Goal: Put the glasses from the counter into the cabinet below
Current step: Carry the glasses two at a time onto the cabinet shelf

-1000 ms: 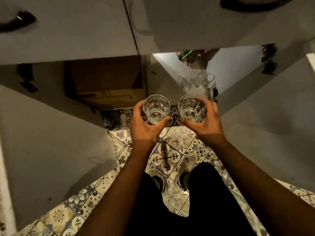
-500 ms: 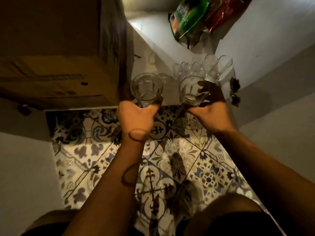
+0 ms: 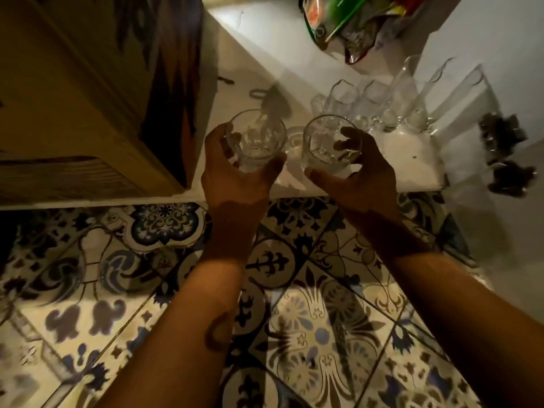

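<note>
A white cabinet shelf (image 3: 406, 160) holds a cluster of clear glasses (image 3: 391, 104) at the right, a cardboard box (image 3: 88, 92) at the left, and colourful packets (image 3: 353, 25) behind.

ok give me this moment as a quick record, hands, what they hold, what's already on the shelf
left hand: grip shut on the left glass, upright
right hand: grip shut on the right glass, upright
cabinet shelf: white, both glasses over its front part
stored glasses: clear cluster at the shelf's right rear
cardboard box: left of the shelf
snack bags: at the back
floor: patterned tiles
</note>
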`<act>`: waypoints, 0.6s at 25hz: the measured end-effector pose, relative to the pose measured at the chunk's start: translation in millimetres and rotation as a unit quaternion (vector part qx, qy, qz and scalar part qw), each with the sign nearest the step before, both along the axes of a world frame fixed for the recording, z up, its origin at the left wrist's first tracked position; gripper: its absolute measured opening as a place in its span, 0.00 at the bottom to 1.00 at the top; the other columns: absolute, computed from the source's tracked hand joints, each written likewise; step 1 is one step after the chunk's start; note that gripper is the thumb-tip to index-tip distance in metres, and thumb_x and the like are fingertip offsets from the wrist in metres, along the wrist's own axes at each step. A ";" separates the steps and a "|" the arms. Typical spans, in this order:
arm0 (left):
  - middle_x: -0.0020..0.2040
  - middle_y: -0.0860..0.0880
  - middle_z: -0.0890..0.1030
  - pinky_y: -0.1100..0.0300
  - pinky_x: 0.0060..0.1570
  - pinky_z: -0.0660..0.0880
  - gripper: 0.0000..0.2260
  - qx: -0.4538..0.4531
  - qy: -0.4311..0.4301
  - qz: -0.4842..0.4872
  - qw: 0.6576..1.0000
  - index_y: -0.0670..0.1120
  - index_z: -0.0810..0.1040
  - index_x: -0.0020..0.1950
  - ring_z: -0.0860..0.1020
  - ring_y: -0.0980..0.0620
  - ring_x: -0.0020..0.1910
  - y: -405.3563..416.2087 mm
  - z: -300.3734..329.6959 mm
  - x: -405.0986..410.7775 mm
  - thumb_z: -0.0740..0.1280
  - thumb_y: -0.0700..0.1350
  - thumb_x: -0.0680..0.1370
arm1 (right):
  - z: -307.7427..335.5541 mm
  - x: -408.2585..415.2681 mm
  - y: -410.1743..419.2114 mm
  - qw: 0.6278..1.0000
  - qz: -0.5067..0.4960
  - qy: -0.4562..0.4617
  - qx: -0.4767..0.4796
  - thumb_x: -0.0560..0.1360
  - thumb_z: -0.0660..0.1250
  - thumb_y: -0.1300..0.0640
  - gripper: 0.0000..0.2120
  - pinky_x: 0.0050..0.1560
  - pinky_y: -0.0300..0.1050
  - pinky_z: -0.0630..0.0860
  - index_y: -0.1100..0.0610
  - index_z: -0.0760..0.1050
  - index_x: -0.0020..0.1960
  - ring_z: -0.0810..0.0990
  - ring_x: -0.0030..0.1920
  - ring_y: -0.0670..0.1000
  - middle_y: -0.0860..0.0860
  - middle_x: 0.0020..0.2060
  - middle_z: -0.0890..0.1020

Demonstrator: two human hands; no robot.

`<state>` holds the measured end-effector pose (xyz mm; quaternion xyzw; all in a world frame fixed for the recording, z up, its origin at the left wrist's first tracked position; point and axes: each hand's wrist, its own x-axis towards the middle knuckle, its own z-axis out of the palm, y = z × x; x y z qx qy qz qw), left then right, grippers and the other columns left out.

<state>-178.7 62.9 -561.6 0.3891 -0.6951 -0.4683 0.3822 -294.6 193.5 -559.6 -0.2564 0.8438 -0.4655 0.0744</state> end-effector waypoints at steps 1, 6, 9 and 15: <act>0.56 0.62 0.75 0.59 0.60 0.79 0.37 0.030 -0.004 0.003 1.000 0.46 0.71 0.70 0.76 0.63 0.59 -6.5 -9.0 -5.3 0.82 0.49 0.66 | -8.9 -4.0 -6.5 1.000 -0.018 0.008 0.004 0.64 0.79 0.39 0.37 0.47 0.32 0.74 0.48 0.71 0.69 0.80 0.51 0.45 0.42 0.56 0.80; 0.61 0.56 0.76 0.52 0.62 0.78 0.40 0.059 0.003 -0.003 0.998 0.50 0.68 0.73 0.75 0.57 0.64 -26.6 -33.7 -19.7 0.83 0.50 0.65 | -36.4 -15.9 -31.5 0.997 -0.065 0.032 -0.026 0.64 0.79 0.39 0.39 0.53 0.43 0.79 0.51 0.72 0.70 0.82 0.51 0.48 0.43 0.56 0.81; 0.63 0.54 0.75 0.52 0.63 0.78 0.40 0.069 0.025 0.005 0.997 0.49 0.68 0.73 0.75 0.58 0.65 -30.8 -40.6 -23.7 0.82 0.50 0.65 | -41.1 -18.7 -41.1 0.996 -0.074 0.047 -0.027 0.65 0.79 0.39 0.41 0.55 0.46 0.80 0.54 0.71 0.72 0.82 0.54 0.48 0.47 0.59 0.81; 0.61 0.58 0.74 0.66 0.60 0.75 0.40 0.037 -0.004 -0.005 0.999 0.49 0.67 0.74 0.74 0.67 0.55 -42.1 -42.7 -33.4 0.82 0.52 0.66 | -49.3 -18.3 -55.2 0.997 -0.065 0.043 -0.022 0.67 0.78 0.41 0.41 0.58 0.34 0.72 0.55 0.69 0.73 0.78 0.61 0.45 0.49 0.63 0.79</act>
